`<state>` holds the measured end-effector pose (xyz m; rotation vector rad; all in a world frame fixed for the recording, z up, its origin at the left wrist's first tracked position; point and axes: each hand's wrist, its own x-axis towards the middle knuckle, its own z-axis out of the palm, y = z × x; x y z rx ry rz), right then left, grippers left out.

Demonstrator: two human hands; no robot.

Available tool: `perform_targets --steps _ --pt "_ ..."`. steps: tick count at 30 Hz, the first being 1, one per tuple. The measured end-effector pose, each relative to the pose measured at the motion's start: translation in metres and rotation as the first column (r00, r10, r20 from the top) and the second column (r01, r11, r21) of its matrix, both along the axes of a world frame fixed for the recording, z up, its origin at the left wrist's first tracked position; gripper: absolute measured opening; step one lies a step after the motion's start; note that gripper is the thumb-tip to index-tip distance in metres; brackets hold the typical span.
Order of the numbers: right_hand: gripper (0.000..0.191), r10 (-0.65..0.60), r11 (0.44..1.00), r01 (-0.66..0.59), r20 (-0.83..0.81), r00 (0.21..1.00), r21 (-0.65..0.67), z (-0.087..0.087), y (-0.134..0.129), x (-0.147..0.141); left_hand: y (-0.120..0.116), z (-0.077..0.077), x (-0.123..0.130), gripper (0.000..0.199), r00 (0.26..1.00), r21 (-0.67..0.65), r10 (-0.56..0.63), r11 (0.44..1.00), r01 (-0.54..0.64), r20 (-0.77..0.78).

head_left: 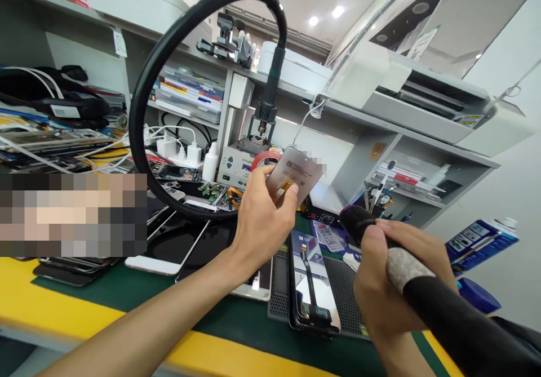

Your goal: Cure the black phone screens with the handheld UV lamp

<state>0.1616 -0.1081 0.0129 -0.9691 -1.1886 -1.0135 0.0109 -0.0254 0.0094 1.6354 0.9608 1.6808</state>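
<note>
Pinching a grey rectangular panel (pixel 300 171), my left hand (pixel 267 211) is left of the black tubular tool (pixel 426 295) my right hand (pixel 376 278) clamps.

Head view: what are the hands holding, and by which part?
Left hand: screen panel, by its lower end. Right hand: black tool, near its grey band.

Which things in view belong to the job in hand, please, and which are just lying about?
Likely in use:
grey rectangular phone-screen panel, held in the left hand
black tubular tool with a speckled grey band, in the right hand
perhaps the shiny, phone-shaped unit with a dark ribbon cable

Likely just lying about:
white plastic bottle
blue rectangular can with a white cap
</note>
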Motion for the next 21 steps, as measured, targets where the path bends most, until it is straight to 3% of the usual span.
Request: perform_targets --steps 6,12,16,21 --pt "0.012 0.016 1.0 -0.016 -0.038 0.999 0.005 0.005 0.008 0.013 -0.004 0.005 -0.002 0.045 0.991 -0.055 -0.063 0.996 0.07 0.121" --pt "0.021 0.013 0.996 -0.002 0.126 0.992 -0.091 0.008 -0.011 -0.004 -0.002 0.002 -0.001 0.04 0.988 -0.048 -0.087 0.995 0.093 0.125" --pt "0.027 0.076 0.992 -0.042 0.302 0.95 -0.118 -0.001 -0.022 -0.011 -0.002 0.0 0.002 0.037 0.989 -0.032 -0.103 0.994 0.107 0.111" --pt "0.028 0.161 0.976 -0.101 0.323 0.933 -0.195 -0.013 -0.025 -0.013 -0.002 -0.003 0.004 0.037 0.992 -0.001 -0.109 0.994 0.109 0.066"
